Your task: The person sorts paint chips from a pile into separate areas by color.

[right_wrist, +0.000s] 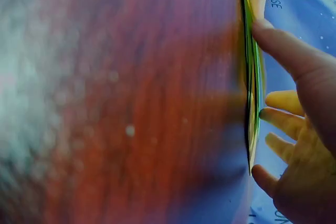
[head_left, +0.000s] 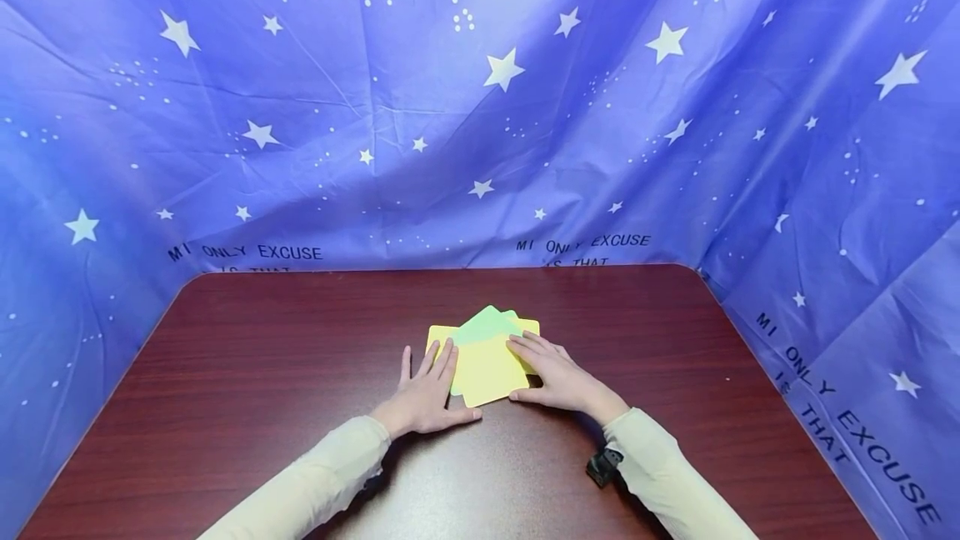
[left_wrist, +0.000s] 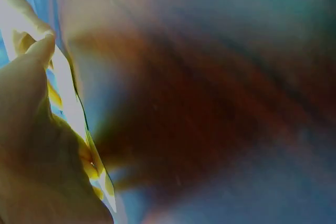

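Yellow sheets (head_left: 491, 369) touch the splayed left hand (head_left: 424, 397) and outstretched right hand (head_left: 555, 377).

Yellow and green cards (head_left: 491, 369), dark red table (head_left: 262, 340), blue backdrop (head_left: 420, 40), white stars (head_left: 504, 70).

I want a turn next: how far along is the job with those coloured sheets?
Yellow sheets and green sheets already lie gathered, overlapping. The left hand and right hand are touching the bunch now. What's left is perhaps squaring them up, because they stick out at different angles.

Tabletop (head_left: 247, 348) gives room outside both hands (head_left: 423, 400) (head_left: 558, 379); curtain (head_left: 420, 107) blocks the back
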